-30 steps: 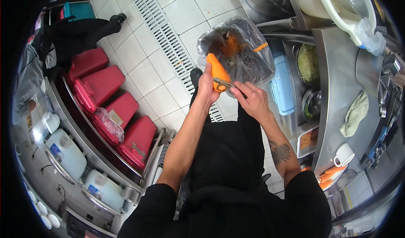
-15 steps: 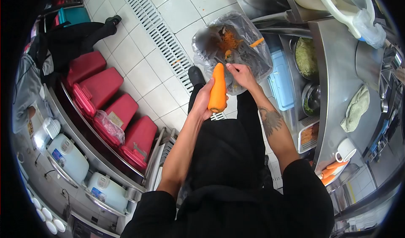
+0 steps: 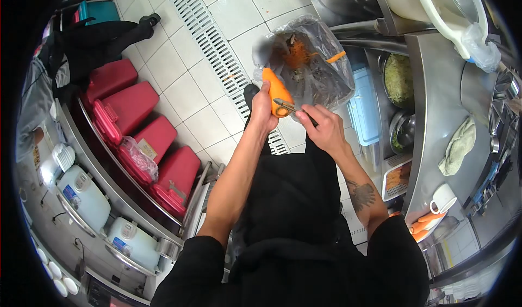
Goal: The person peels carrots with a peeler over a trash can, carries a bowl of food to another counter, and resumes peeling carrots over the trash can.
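Observation:
A large orange carrot [image 3: 276,87] is held in my left hand [image 3: 263,110], its thick end tilted toward me. My right hand [image 3: 325,128] grips a peeler [image 3: 286,104] with a dark handle. The peeler's metal head lies at the carrot's thick end. Beyond both hands stands a bin lined with a clear plastic bag [image 3: 333,84]. Orange peelings [image 3: 297,54] lie inside it, and one strip of peel [image 3: 336,57] hangs on the bag near its right side.
Red lidded bins [image 3: 175,176] line the left under a counter. To the right, a steel counter [image 3: 435,97] carries a cloth [image 3: 458,146], a white mug [image 3: 443,198] and more carrots [image 3: 427,225]. Below are a blue lid [image 3: 364,106] and a pot of shredded vegetable [image 3: 398,78]. Another person's leg [image 3: 125,34] shows upper left.
My right hand has come back toward me, bringing the peeler to the carrot's thick end. My left hand has turned the carrot and shifted it slightly up and left.

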Motion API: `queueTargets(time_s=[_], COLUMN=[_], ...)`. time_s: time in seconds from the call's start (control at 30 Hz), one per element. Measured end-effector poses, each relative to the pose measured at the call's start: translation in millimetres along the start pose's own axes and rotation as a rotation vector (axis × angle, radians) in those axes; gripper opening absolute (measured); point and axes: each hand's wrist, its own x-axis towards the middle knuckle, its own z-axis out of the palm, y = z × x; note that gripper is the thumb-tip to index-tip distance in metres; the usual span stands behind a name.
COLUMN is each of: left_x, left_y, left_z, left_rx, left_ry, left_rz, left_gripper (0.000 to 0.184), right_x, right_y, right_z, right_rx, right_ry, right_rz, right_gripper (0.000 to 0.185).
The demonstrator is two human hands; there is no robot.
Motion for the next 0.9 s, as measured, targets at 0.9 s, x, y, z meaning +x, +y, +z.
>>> queueTargets(time_s=[0.9], left_x=[-38.5], left_y=[-7.9], left_z=[-13.9], left_rx=[0.129], left_ry=[-0.134], left_rz=[-0.167], left_gripper=[0.048], right_x=[35.8], right_y=[71.2], right_z=[46.2], right_rx=[0.346], right_ry=[-0.109], right_rz=[0.391], right_gripper=[0.035])
